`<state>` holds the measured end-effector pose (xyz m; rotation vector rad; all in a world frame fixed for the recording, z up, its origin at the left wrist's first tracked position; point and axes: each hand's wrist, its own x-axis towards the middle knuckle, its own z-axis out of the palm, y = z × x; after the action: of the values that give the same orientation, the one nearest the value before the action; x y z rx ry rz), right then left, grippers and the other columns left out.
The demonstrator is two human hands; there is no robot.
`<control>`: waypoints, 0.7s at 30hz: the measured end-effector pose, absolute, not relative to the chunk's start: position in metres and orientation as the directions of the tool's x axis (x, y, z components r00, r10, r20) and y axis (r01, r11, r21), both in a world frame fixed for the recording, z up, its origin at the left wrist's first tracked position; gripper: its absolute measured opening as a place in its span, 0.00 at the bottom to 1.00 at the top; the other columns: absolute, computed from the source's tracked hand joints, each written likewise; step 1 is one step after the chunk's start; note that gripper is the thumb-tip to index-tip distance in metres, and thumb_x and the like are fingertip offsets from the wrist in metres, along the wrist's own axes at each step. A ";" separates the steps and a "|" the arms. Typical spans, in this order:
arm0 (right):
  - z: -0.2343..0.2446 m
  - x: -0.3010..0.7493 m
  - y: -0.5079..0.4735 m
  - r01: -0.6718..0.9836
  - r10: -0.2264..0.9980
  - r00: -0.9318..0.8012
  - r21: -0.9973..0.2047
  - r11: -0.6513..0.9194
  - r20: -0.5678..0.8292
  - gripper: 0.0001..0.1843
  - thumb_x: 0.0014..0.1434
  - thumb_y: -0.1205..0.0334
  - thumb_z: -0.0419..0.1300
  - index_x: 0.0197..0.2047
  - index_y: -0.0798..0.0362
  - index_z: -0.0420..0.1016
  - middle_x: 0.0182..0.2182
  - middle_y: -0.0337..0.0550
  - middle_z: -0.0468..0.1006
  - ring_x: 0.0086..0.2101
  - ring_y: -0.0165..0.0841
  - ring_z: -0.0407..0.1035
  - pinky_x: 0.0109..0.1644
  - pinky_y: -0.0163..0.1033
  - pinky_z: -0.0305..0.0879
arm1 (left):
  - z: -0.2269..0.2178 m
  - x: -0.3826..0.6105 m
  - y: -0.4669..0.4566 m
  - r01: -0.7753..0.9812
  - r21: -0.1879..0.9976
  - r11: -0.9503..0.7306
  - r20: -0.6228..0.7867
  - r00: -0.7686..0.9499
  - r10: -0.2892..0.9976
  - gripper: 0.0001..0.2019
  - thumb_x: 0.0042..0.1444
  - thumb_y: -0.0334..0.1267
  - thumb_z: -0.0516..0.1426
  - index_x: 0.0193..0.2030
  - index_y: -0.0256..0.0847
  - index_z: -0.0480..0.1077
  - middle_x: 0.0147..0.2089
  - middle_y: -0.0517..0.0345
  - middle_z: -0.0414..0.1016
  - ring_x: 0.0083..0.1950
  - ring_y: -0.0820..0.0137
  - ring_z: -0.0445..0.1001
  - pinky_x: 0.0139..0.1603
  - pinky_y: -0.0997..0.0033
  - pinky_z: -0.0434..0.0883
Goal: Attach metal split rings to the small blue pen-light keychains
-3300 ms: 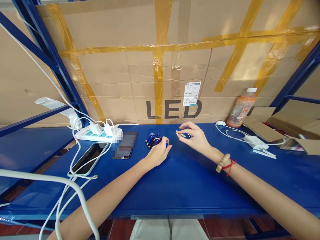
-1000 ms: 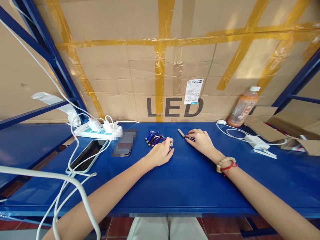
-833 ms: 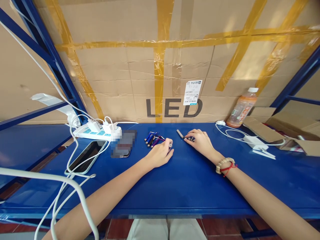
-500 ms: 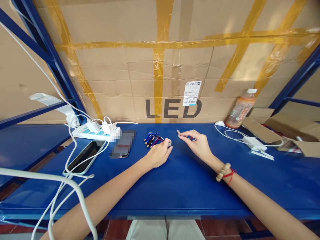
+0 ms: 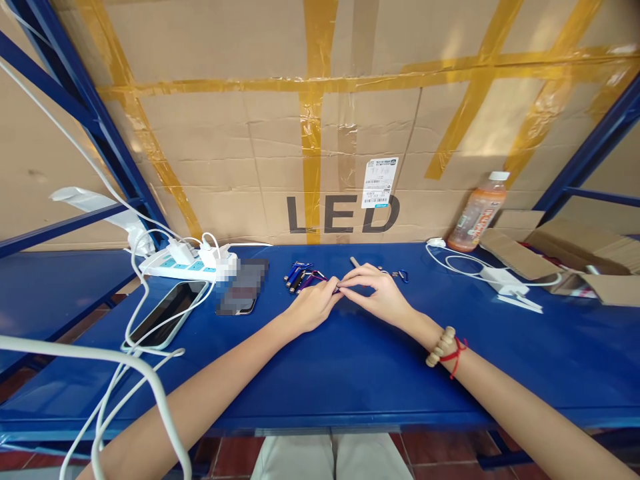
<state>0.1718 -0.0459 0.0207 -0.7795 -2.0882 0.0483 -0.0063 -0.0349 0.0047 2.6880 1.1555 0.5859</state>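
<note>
Pinched in my left hand point(image 5: 316, 305) is a small dark piece, mostly hidden by the fingers. My right hand point(image 5: 376, 288) brings thumb and fingertips together on that same piece, so the two hands meet over the table. Left of them lies a cluster of small metallic tubes point(image 5: 297, 276) in blue, black and purple, with clips and cords. A short grey cylinder point(image 5: 354, 262) rests just beyond my right fingers. Behind the right hand are a blue carabiner clip point(image 5: 403, 275) and tiny metal bits point(image 5: 395, 274).
On the left of the blue table point(image 5: 300, 380) are a white power strip point(image 5: 165, 265), two phones, one a pale-cased phone point(image 5: 173, 313), and loose white cables. At right stand a drink bottle point(image 5: 477, 213), a white adapter point(image 5: 505, 281) and an open carton point(image 5: 575, 253). Behind is a large cardboard box point(image 5: 225, 153).
My right hand has let go of the grey cylinder, which now lies on the table. It has moved left to meet my left hand. The blue carabiner has come into view.
</note>
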 end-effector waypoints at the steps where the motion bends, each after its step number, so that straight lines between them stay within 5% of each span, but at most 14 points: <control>1: 0.022 0.173 -0.046 0.516 0.554 -0.417 -0.314 0.797 0.720 0.05 0.55 0.62 0.60 0.32 0.49 0.78 0.33 0.40 0.78 0.33 0.31 0.71 0.47 0.44 0.65 | 0.005 -0.006 -0.035 0.670 0.283 -0.686 0.292 0.621 0.727 0.09 0.65 0.40 0.42 0.43 0.39 0.58 0.43 0.48 0.72 0.44 0.61 0.73 0.41 0.62 0.70; 7: 0.034 0.205 -0.031 0.720 0.696 -0.045 -0.460 0.520 0.717 0.11 0.58 0.59 0.55 0.35 0.51 0.77 0.35 0.43 0.78 0.35 0.33 0.72 0.35 0.38 0.67 | 0.011 -0.005 -0.038 0.651 0.321 -0.688 0.303 0.617 0.726 0.08 0.64 0.40 0.43 0.41 0.42 0.60 0.42 0.54 0.72 0.43 0.66 0.72 0.45 0.65 0.70; 12: 0.025 0.243 -0.013 0.950 0.821 -0.029 -0.239 0.200 0.570 0.10 0.55 0.65 0.56 0.37 0.51 0.78 0.38 0.42 0.79 0.41 0.39 0.71 0.43 0.42 0.66 | 0.012 -0.005 -0.040 0.626 0.314 -0.714 0.328 0.634 0.700 0.08 0.64 0.40 0.44 0.40 0.41 0.61 0.43 0.55 0.72 0.45 0.66 0.72 0.45 0.66 0.70; 16: 0.018 0.255 -0.009 0.984 0.910 0.070 -0.179 0.004 0.408 0.10 0.54 0.61 0.58 0.38 0.49 0.79 0.38 0.43 0.80 0.38 0.39 0.73 0.36 0.39 0.66 | 0.012 -0.005 -0.040 0.625 0.299 -0.721 0.328 0.642 0.693 0.09 0.64 0.40 0.44 0.40 0.41 0.62 0.43 0.55 0.72 0.45 0.66 0.71 0.44 0.66 0.70; 21: 0.016 0.258 -0.008 0.979 0.936 0.054 -0.203 0.018 0.348 0.06 0.50 0.60 0.62 0.31 0.49 0.81 0.30 0.42 0.81 0.32 0.37 0.74 0.28 0.36 0.63 | 0.010 -0.006 -0.038 0.629 0.281 -0.725 0.337 0.642 0.688 0.09 0.64 0.41 0.44 0.40 0.41 0.61 0.42 0.56 0.72 0.44 0.67 0.72 0.44 0.67 0.70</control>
<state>0.2578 -0.0085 0.0164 -1.9539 -1.9175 -0.1524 -0.0058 -0.0384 0.0101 2.7201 1.0971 0.6458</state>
